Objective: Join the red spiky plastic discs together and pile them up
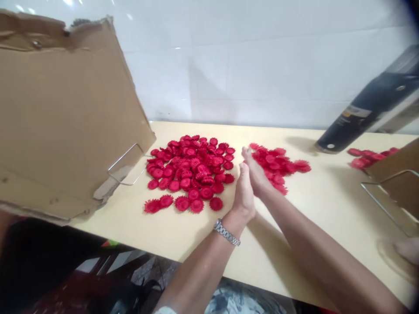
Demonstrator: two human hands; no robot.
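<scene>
Red scalloped discs [186,168] lie in a large heap on the pale yellow table [127,218]. A smaller heap of the same discs [275,163] lies to its right. Between the two heaps are my hands, palms facing each other and fingers stretched out. My left hand [244,194], with a metal watch on its wrist, stands on edge close to the large heap. Touching or nearly touching it, my right hand [257,174] is beside the smaller heap. Nothing shows held in either hand.
A cardboard piece [65,113] with a wire loop stands at the left. A dark cylinder [363,104] leans at the back right. More red discs [368,158] lie by another cardboard piece [402,179] with a wire loop. Part of a person's hand [407,250] shows at the right edge.
</scene>
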